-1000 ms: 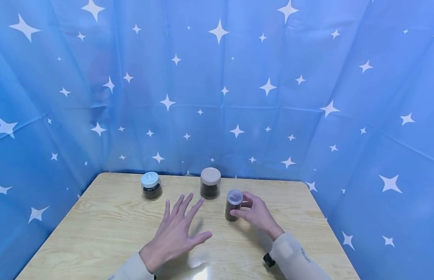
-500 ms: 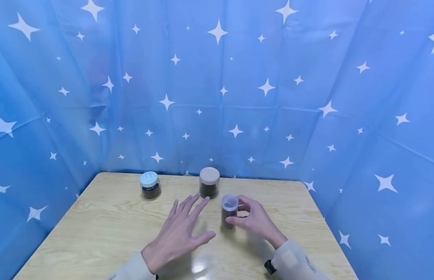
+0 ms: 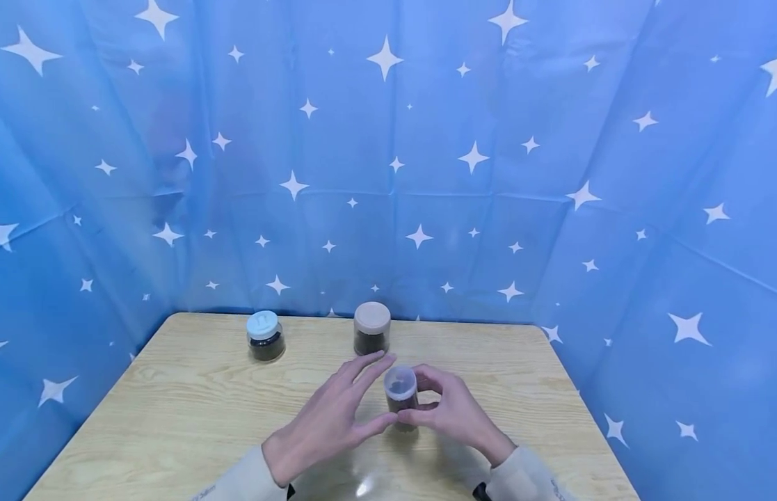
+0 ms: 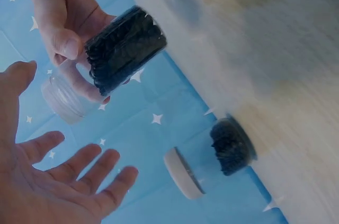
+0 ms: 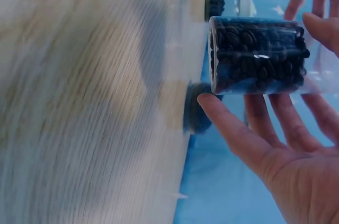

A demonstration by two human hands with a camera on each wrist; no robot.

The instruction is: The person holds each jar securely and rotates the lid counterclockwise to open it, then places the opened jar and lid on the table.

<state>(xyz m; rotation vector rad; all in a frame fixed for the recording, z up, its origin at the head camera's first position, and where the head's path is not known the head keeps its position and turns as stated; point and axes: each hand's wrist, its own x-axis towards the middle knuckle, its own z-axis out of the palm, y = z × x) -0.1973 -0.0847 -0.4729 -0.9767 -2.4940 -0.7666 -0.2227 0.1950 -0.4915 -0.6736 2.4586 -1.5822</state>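
A clear cylindrical jar (image 3: 401, 386) with a translucent top, partly filled with dark beans (image 5: 259, 54), is held upright near the table's middle. My right hand (image 3: 453, 410) grips its right side between thumb and fingers. Close on the jar's left is my left hand (image 3: 334, 414), its fingers spread and fairly straight and its thumb tip right at the jar's side. In the left wrist view, the palm of that left hand (image 4: 58, 181) faces the jar with a gap between them.
Behind the hands stands a jar with a beige lid (image 3: 372, 327) and dark contents. Farther left is a shorter jar with a light blue lid (image 3: 265, 336). A blue star-patterned curtain (image 3: 338, 153) borders the wooden table (image 3: 175, 410) at the back and sides.
My right hand has brought the held jar left and toward me. The left hand has shifted right, and its thumb now reaches the jar's side.
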